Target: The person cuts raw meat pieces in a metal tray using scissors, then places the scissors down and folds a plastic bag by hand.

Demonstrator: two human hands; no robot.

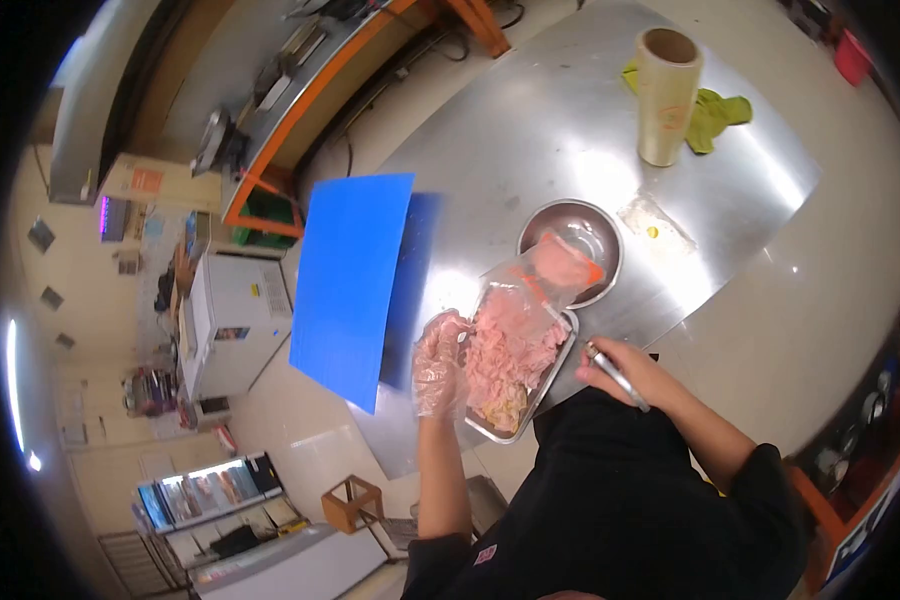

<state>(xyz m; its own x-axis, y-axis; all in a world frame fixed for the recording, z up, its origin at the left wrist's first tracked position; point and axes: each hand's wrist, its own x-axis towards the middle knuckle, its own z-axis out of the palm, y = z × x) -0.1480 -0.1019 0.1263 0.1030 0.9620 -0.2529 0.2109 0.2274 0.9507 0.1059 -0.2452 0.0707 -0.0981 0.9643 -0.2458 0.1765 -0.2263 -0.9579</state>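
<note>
A clear plastic glove covers my left hand (440,365), which is at the left edge of a metal tray (518,432) heaped with pale pink meat (505,365). Its fingers are bent against the meat and plastic; whether they grip anything is unclear. Bare and closed, my right hand (615,370) holds a silver metal tool (625,385) to the right of the tray. A clear plastic bag (520,297) lies over the top of the meat and reaches a round steel bowl (610,235), where a pink packet (562,262) with orange marks rests.
A blue board (350,280) stands left of the tray on the steel table (500,140). At the far side are a large film roll (667,110) and a green cloth (713,120). A small clear packet (658,226) lies right of the bowl.
</note>
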